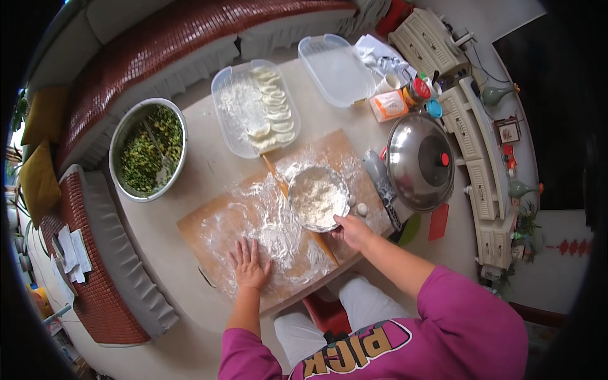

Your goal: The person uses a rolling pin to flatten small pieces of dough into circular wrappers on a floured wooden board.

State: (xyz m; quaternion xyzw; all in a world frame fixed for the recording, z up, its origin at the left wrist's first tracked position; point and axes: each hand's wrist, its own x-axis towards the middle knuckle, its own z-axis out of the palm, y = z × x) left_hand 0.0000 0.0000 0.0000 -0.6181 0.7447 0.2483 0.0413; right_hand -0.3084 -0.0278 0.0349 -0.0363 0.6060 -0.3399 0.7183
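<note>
A: ok so what's the right grip (353, 232) up to? Looks busy lol

B: It's pinching the rim of a metal bowl (304, 223), thumb up on the edge. Bowl is just ahead of that grip and a bit to its left, with pale, lumpy flour (316, 197) inside. Can't tell if it's lifted or sitting on the rolling pin (327, 251), which pokes out on both sides of it.

A: And the left grip (251, 266)?

B: Holding nothing, tbh. Palm down, fingers spread on the floury wooden board (201, 221), to the left of the bowl and closer to the body.

A: Anything else close by?

B: Couple of small white dough lumps (361, 209) just ahead of the right grip. Further out to its right there's a big pan with a domed lid (411, 158), red knob on top. Well ahead of both grips on the counter (196, 133), a clear container (218, 101) has a row of dumplings (275, 111) down its right side. Far ahead and left of the left grip, a big bowl (117, 168) of chopped green filling (142, 158).
</note>
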